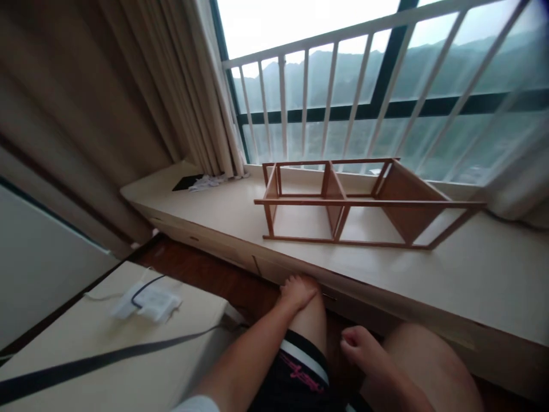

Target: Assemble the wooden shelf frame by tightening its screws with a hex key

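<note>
My left hand (299, 293) rests on my left knee, its fingers laid over the kneecap and holding nothing. Beside my right thigh, my right hand (359, 345) is curled into a loose fist, with nothing visible in it. Beyond both hands, a brown wooden shelf rack (344, 202) lies on its side on the pale window ledge (484, 269). It has thin rails and several cross panels. Neither hand touches the rack.
On the left, a pale cabinet (128, 366) holds a white power strip or adapter (150, 300) with cords. A dark strap (107, 355) crosses it. Dark and white cloths (206, 182) lie by the beige curtain (180, 86). White railings (330, 91) stand before the window.
</note>
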### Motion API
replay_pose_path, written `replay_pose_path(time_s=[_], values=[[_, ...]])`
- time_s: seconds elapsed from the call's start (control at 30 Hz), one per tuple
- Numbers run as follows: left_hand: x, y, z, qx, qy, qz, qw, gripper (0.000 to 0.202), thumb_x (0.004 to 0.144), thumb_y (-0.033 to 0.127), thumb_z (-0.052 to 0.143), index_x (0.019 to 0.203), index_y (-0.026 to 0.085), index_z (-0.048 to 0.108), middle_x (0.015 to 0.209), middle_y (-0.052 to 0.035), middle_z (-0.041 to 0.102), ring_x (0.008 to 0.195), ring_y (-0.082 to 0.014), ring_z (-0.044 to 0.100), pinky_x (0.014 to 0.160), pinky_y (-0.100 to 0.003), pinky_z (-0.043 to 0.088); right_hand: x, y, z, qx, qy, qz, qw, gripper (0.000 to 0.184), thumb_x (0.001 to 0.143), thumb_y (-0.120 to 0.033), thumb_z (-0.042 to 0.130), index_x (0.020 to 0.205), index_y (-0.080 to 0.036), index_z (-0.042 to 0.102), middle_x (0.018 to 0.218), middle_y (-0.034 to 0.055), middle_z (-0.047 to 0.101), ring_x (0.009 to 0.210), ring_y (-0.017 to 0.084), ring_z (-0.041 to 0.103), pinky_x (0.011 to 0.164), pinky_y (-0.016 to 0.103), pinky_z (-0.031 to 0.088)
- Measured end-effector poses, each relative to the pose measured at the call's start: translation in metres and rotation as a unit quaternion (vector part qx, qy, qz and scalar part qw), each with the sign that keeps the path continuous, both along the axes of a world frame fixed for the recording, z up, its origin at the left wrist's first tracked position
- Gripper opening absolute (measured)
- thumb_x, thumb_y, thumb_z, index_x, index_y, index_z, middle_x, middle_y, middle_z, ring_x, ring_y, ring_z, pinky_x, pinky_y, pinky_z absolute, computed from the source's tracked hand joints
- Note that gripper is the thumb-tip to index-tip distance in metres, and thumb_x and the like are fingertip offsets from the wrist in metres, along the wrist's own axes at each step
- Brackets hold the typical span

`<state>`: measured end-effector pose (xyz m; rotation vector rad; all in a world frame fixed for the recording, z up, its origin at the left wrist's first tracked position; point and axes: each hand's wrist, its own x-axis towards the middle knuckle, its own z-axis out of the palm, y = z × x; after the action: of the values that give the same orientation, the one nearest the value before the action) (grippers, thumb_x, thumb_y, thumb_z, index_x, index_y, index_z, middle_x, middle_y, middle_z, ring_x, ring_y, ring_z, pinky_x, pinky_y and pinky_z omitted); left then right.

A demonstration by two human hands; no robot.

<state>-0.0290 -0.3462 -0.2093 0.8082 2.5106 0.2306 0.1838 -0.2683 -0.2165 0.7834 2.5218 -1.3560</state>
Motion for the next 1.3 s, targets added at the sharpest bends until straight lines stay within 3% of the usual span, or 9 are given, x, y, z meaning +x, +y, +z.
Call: replay_pose_path(time_s=[0.13, 0.3, 0.4, 0.5, 0.63, 0.7, 0.9, 1.07, 1.3], values=[[0.003, -0.006, -0.004, 0.023, -0.013, 0.002, 1.000, 0.073, 0.078, 0.068, 0.048, 0.130, 0.015, 0.051, 0.132, -0.0228, 0.053, 0.121, -0.0386, 0.050, 0.095, -0.051, 0.044, 0.001, 0.018, -0.050, -0.008, -0.024, 0.018, 1.000, 0.018, 0.067, -0.024, 0.044, 0.054, -0.022, 0.032, 0.052, -0.0043, 0.032, 0.051, 0.010, 0.034, 0.050, 0.025, 0.022], [-0.003, -0.032, -0.004, 0.082, -0.017, 0.018, 0.996, 0.057, 0.085, 0.056, 0.048, 0.126, 0.017, 0.057, 0.126, -0.0168, 0.060, 0.112, -0.0305, 0.058, 0.091, -0.040, 0.048, -0.005, 0.040, -0.072, -0.093, -0.019, 0.012, 0.995, 0.022, 0.072, -0.037, 0.042, 0.058, -0.023, 0.032, 0.052, -0.0032, 0.036, 0.048, 0.011, 0.036, 0.050, 0.026, 0.026], [-0.010, -0.065, 0.005, 0.121, 0.000, 0.037, 0.992, 0.036, 0.091, 0.039, 0.043, 0.112, 0.020, 0.066, 0.115, -0.0090, 0.068, 0.103, -0.0206, 0.063, 0.086, -0.028, 0.049, -0.013, 0.040, -0.078, -0.102, -0.033, 0.034, 0.994, 0.023, 0.070, -0.039, 0.044, 0.056, -0.022, 0.036, 0.051, -0.0013, 0.041, 0.048, 0.012, 0.040, 0.050, 0.026, 0.028], [-0.019, -0.111, 0.023, 0.145, 0.045, 0.062, 0.986, 0.033, 0.094, 0.031, 0.038, 0.097, 0.020, 0.069, 0.104, -0.0046, 0.071, 0.095, -0.0165, 0.064, 0.086, -0.025, 0.048, -0.023, 0.035, -0.083, -0.116, -0.029, 0.054, 0.991, 0.022, 0.067, -0.039, 0.045, 0.055, -0.021, 0.040, 0.051, -0.0001, 0.045, 0.047, 0.012, 0.042, 0.049, 0.026, 0.030], [-0.034, -0.178, 0.059, 0.153, 0.125, 0.122, 0.973, 0.033, 0.097, 0.030, 0.034, 0.112, 0.021, 0.062, 0.114, -0.0043, 0.067, 0.105, -0.0166, 0.060, 0.095, -0.026, 0.043, -0.032, 0.032, -0.087, -0.156, -0.035, 0.073, 0.984, 0.021, 0.068, -0.038, 0.048, 0.056, -0.020, 0.044, 0.051, 0.0011, 0.048, 0.048, 0.013, 0.044, 0.049, 0.026, 0.031], [-0.040, -0.210, 0.077, 0.135, 0.160, 0.158, 0.965, 0.033, 0.097, 0.032, 0.036, 0.120, 0.022, 0.057, 0.113, -0.0054, 0.067, 0.102, -0.0182, 0.062, 0.091, -0.028, 0.044, -0.035, 0.033, -0.087, -0.166, -0.038, 0.084, 0.982, 0.022, 0.068, -0.038, 0.049, 0.056, -0.020, 0.045, 0.052, 0.0014, 0.049, 0.048, 0.014, 0.045, 0.049, 0.026, 0.031], [-0.054, -0.286, 0.111, -0.120, 0.241, 0.238, 0.933, 0.034, 0.096, 0.036, 0.038, 0.124, 0.029, 0.055, 0.098, -0.0084, 0.071, 0.089, -0.0241, 0.067, 0.073, -0.032, 0.047, -0.040, 0.036, -0.085, -0.190, -0.049, 0.097, 0.976, 0.025, 0.070, -0.041, 0.049, 0.058, -0.020, 0.043, 0.052, -0.0004, 0.047, 0.047, 0.012, 0.044, 0.050, 0.026, 0.030], [-0.060, -0.315, 0.112, -0.161, 0.228, 0.258, 0.925, 0.035, 0.093, 0.036, 0.041, 0.123, 0.030, 0.059, 0.101, -0.0118, 0.071, 0.088, -0.0285, 0.068, 0.070, -0.035, 0.048, -0.045, 0.042, -0.086, -0.183, -0.053, 0.096, 0.977, 0.028, 0.069, -0.043, 0.050, 0.055, -0.020, 0.044, 0.050, 0.0004, 0.048, 0.047, 0.012, 0.043, 0.050, 0.026, 0.029], [-0.074, -0.323, 0.101, -0.164, 0.211, 0.261, 0.928, 0.032, 0.091, 0.035, 0.045, 0.117, 0.032, 0.062, 0.104, -0.0089, 0.071, 0.090, -0.0266, 0.067, 0.072, -0.033, 0.046, -0.043, 0.045, -0.087, -0.169, -0.059, 0.092, 0.979, 0.028, 0.071, -0.041, 0.048, 0.053, -0.019, 0.048, 0.050, 0.0025, 0.052, 0.047, 0.013, 0.047, 0.050, 0.026, 0.030]])
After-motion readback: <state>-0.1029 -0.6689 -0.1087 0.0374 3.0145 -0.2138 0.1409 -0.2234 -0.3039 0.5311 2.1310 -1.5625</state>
